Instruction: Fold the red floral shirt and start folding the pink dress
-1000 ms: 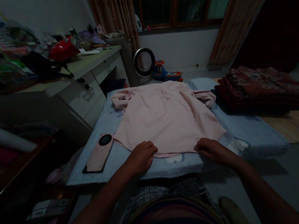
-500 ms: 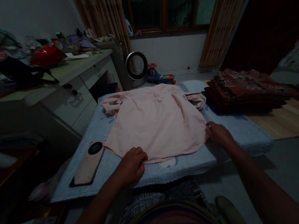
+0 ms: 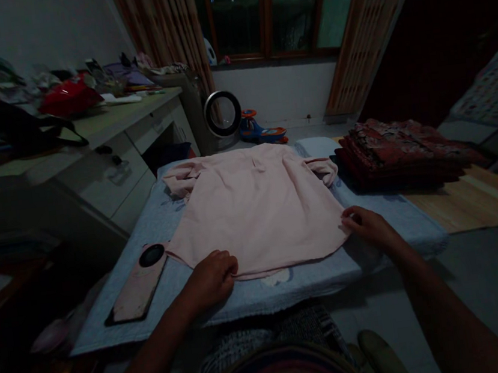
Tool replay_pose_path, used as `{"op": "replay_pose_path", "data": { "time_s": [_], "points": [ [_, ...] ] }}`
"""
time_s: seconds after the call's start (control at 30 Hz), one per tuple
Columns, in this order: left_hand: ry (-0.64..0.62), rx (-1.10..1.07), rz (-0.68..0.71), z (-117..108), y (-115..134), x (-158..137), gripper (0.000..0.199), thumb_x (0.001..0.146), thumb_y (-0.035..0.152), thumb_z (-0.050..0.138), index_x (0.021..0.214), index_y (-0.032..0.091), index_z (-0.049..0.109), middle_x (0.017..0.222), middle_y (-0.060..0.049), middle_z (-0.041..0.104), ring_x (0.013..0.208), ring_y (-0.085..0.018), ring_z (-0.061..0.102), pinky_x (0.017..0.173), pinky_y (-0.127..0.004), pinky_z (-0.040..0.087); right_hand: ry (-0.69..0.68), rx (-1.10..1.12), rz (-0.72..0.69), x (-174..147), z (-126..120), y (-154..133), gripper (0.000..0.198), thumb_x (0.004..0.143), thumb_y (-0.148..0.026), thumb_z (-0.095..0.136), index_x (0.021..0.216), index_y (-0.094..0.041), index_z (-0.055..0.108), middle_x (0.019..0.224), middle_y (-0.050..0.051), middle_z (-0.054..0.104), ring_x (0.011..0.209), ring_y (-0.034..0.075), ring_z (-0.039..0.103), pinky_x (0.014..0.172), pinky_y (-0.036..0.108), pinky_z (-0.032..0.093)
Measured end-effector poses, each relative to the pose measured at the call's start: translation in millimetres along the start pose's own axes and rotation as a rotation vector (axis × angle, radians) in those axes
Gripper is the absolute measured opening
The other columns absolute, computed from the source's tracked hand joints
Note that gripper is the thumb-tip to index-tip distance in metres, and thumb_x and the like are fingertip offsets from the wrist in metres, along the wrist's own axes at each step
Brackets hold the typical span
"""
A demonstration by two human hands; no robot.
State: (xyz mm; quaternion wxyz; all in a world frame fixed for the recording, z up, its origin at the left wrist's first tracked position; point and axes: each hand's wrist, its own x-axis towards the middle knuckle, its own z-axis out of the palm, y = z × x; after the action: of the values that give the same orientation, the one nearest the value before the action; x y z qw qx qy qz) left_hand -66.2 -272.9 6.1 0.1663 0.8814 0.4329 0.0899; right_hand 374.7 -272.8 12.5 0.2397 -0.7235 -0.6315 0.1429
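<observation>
A pale pink shirt (image 3: 256, 210) lies spread on a blue cloth (image 3: 191, 308), its short sleeves out to both sides and its hem toward me. My left hand (image 3: 214, 275) has its fingers curled closed on the hem, left of the middle. At the right corner of the hem, my right hand (image 3: 367, 226) pinches the fabric between thumb and fingers. To the left of the shirt rests a pink pressing tool or device with a round black disc (image 3: 151, 255); its exact kind I cannot make out.
A stack of folded dark red patterned fabric (image 3: 399, 150) sits at the right on a wooden board (image 3: 473, 201). On the left stands a cluttered desk (image 3: 101, 132) with drawers. A ring-shaped object (image 3: 222, 113) and a blue-orange ride-on toy (image 3: 260, 130) are beyond the cloth.
The view has shifted slightly. Both hands stay at the shirt's hem, and the fabric near the right corner looks a little flatter and more drawn out.
</observation>
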Motion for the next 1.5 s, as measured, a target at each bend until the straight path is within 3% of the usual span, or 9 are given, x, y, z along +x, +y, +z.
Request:
{"op": "replay_pose_path", "data": {
  "time_s": [0.13, 0.33, 0.5, 0.6, 0.7, 0.83, 1.07, 1.33, 1.5],
  "points": [
    [0.166, -0.036, -0.07, -6, 1, 8, 0.009, 0.068, 0.015, 0.047, 0.073, 0.021, 0.051, 0.076, -0.004, 0.055, 0.081, -0.021, 0.051, 0.072, -0.033, 0.039, 0.103, 0.021, 0.064, 19, 8, 1, 0.03, 0.086, -0.026, 0.043, 0.097, -0.018, 0.07, 0.099, 0.01, 0.073, 0.09, 0.021, 0.065, 0.08, 0.03, 0.047],
    [0.599, -0.169, -0.441, -22, -30, 11, 0.005, 0.074, 0.021, 0.046, 0.069, 0.022, 0.047, 0.079, -0.002, 0.054, 0.077, -0.019, 0.054, 0.071, -0.032, 0.043, -0.151, 0.344, 0.096, 27, 22, -10, 0.056, 0.069, -0.011, 0.044, 0.122, -0.015, 0.062, 0.116, 0.012, 0.07, 0.094, 0.02, 0.067, 0.079, 0.03, 0.052],
    [0.481, 0.152, -0.528, -17, -39, 3, 0.011, 0.077, 0.016, 0.049, 0.082, 0.02, 0.058, 0.094, -0.011, 0.061, 0.095, -0.029, 0.057, 0.084, -0.043, 0.046, -0.296, 0.258, -0.11, 4, 24, -12, 0.082, 0.067, -0.022, 0.058, 0.147, -0.017, 0.041, 0.14, 0.017, 0.055, 0.112, 0.028, 0.061, 0.09, 0.041, 0.052],
    [0.432, 0.323, -0.329, -5, -22, 2, 0.038, 0.074, 0.01, 0.054, 0.108, 0.022, 0.061, 0.128, -0.014, 0.058, 0.121, -0.035, 0.048, 0.101, -0.054, 0.038, -0.209, 0.021, -0.226, -5, 32, -11, 0.091, 0.066, -0.029, 0.066, 0.15, -0.013, 0.036, 0.143, 0.021, 0.051, 0.125, 0.034, 0.052, 0.104, 0.05, 0.042],
    [0.32, 0.343, -0.082, 6, -3, 8, 0.048, 0.076, 0.005, 0.055, 0.12, 0.026, 0.059, 0.143, -0.011, 0.051, 0.134, -0.034, 0.039, 0.109, -0.054, 0.03, -0.032, -0.114, -0.291, -5, 41, -14, 0.077, 0.073, -0.028, 0.063, 0.146, -0.013, 0.042, 0.136, 0.02, 0.055, 0.123, 0.033, 0.051, 0.105, 0.05, 0.041],
    [0.228, 0.325, -0.003, 13, 10, 23, 0.028, 0.088, 0.011, 0.052, 0.11, 0.024, 0.064, 0.133, -0.011, 0.059, 0.126, -0.031, 0.048, 0.104, -0.051, 0.036, 0.06, -0.152, -0.355, -4, 42, -20, 0.052, 0.08, -0.016, 0.05, 0.131, -0.017, 0.059, 0.115, 0.013, 0.061, 0.107, 0.025, 0.058, 0.095, 0.036, 0.048],
    [0.149, 0.141, 0.051, 20, 38, 35, 0.016, 0.094, 0.016, 0.046, 0.1, 0.019, 0.06, 0.095, -0.007, 0.065, 0.088, -0.022, 0.058, 0.079, -0.036, 0.046, 0.219, -0.164, -0.242, -7, 24, -2, 0.048, 0.084, -0.012, 0.043, 0.125, -0.022, 0.066, 0.1, 0.007, 0.063, 0.093, 0.02, 0.06, 0.081, 0.029, 0.048],
    [-0.013, -0.057, 0.218, 35, 64, 33, 0.015, 0.089, 0.015, 0.05, 0.098, 0.022, 0.06, 0.097, -0.006, 0.063, 0.092, -0.022, 0.057, 0.08, -0.036, 0.048, 0.02, -0.533, -0.127, -10, 5, 6, 0.028, 0.088, -0.025, 0.05, 0.094, -0.022, 0.077, 0.111, 0.01, 0.069, 0.099, 0.027, 0.059, 0.085, 0.038, 0.043],
    [-0.068, -0.304, 0.243, 30, 73, 34, 0.017, 0.087, 0.017, 0.054, 0.101, 0.023, 0.061, 0.096, -0.004, 0.066, 0.091, -0.019, 0.06, 0.08, -0.033, 0.05, 0.077, -0.542, -0.064, 4, 9, -5, 0.037, 0.094, -0.036, 0.045, 0.116, -0.014, 0.067, 0.106, 0.016, 0.071, 0.098, 0.027, 0.065, 0.087, 0.037, 0.044]
  ]
}}
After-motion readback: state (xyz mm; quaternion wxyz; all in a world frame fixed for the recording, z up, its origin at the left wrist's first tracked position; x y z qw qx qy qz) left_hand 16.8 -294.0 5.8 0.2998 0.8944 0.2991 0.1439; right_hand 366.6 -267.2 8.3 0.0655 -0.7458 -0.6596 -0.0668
